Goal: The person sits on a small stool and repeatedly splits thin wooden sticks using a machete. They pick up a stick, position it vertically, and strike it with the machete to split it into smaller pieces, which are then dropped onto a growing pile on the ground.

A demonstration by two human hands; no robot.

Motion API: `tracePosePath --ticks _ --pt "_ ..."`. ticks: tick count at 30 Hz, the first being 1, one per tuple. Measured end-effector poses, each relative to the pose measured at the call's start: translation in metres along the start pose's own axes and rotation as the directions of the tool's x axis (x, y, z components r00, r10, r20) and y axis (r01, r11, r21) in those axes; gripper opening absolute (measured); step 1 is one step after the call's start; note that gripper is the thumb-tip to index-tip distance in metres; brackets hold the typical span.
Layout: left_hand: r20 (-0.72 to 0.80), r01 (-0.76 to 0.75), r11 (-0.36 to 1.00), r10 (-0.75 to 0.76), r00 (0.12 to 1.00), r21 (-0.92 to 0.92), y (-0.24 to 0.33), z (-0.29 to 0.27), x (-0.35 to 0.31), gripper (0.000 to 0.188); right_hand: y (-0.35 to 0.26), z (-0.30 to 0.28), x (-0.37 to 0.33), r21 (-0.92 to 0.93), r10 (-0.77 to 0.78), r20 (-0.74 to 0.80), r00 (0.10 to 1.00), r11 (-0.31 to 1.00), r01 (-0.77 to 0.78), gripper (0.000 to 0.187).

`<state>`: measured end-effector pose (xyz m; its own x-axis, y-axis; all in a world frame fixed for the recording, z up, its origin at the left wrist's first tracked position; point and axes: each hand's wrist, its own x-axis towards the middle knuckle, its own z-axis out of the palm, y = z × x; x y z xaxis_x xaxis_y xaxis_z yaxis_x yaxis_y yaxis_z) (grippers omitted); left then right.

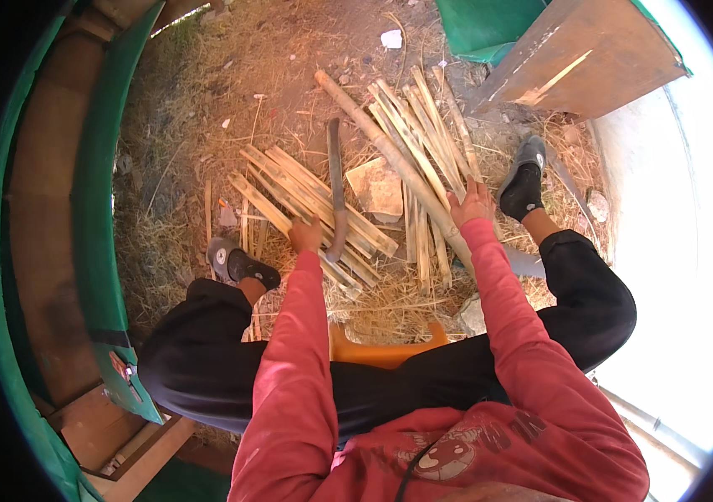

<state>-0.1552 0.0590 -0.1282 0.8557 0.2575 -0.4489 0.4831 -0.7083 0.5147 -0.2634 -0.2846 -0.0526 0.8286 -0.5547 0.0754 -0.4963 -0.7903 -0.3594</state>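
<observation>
My left hand [306, 235] is curled round a strip in the left pile of split bamboo strips [285, 197], its fingers partly hidden. Beside it, a long dark curved tool [335, 180], much like a machete, lies across that pile. To the right, my right hand [472, 206] closes on the near ends of a second bundle of bamboo strips [431, 125], which fans out away from me. A thicker round bamboo pole [373, 134] slants along the left side of this bundle, close to my right thumb. Between the two piles sits a pale wooden block [375, 186].
An orange plastic stool [385, 355] is under me, with my shoes [221, 258] on either side of the piles. Green-edged wooden panels [105, 184] stand at left. A wooden board [582, 63] leans at far right, by a white wall [682, 251]. Dry straw covers the ground.
</observation>
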Motion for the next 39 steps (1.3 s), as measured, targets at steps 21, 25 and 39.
tracePosePath --ticks 21,25,39 --pt "-0.032 0.105 0.638 -0.199 0.979 -0.763 -0.048 -0.001 0.006 0.024 -0.180 0.147 -0.076 0.340 -0.105 0.940 0.324 0.340 -0.877 0.032" --pt "0.013 0.120 0.578 -0.187 0.982 -0.807 -0.026 -0.041 -0.021 0.034 -0.145 0.140 -0.073 0.415 -0.004 0.910 0.415 -0.029 -0.909 0.009" --pt "-0.561 0.117 0.969 -0.221 0.798 -0.216 0.010 -0.076 -0.076 0.063 -0.137 -0.015 -0.004 0.831 -0.036 0.556 0.831 0.036 -0.555 0.019"
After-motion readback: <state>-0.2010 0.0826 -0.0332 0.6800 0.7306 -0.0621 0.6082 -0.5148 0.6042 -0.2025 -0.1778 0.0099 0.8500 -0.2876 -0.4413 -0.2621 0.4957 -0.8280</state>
